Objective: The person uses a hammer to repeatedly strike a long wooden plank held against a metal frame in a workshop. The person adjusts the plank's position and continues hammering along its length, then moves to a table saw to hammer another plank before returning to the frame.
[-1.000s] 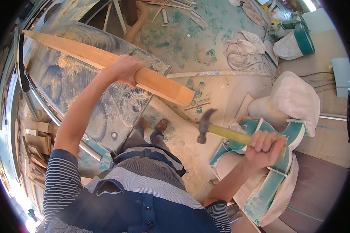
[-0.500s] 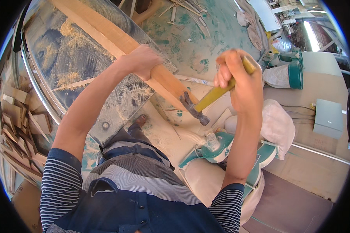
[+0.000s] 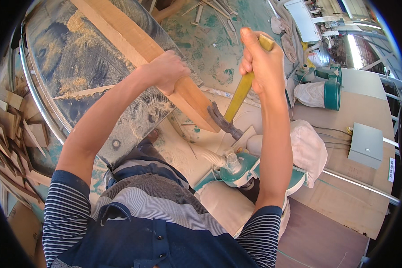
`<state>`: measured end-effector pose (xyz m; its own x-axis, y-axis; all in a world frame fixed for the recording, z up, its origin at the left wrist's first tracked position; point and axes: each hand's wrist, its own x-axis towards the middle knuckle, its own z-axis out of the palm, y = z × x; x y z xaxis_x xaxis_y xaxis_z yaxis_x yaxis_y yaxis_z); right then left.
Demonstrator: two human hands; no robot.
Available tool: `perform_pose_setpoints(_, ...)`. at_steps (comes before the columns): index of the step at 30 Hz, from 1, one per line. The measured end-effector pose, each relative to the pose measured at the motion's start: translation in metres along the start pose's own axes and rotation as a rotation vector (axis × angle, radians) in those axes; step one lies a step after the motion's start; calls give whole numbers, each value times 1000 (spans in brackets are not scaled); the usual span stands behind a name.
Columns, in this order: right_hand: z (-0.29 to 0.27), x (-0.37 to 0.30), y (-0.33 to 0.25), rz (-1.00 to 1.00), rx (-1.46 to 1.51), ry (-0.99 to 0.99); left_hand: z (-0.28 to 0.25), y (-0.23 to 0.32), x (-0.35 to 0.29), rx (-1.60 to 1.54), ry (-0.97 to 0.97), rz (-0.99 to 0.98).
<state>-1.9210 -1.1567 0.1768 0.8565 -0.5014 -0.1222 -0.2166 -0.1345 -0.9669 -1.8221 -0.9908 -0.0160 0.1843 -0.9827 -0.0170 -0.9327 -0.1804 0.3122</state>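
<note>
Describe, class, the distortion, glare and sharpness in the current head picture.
Head view: the metal rail bows near the left rim, and black fills the corners; head view: the bright strip at upper right is washed out to white; head view: the hammer and wooden beam look fairly sharp, with no strong motion blur.
</note>
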Motion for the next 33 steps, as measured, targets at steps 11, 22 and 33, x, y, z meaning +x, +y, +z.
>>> perform_pose_setpoints(11,65,-20,-11,-206,-154,-323,10,-5,1,-12,150,47)
perform_pose_setpoints(22,-50,-140,23,-630,199,-234,-10,-2,15,49,-229,-54)
perform_pose_setpoints(33,-60,-147,34,-797,201,-338,-12,3,10,27,-186,-95)
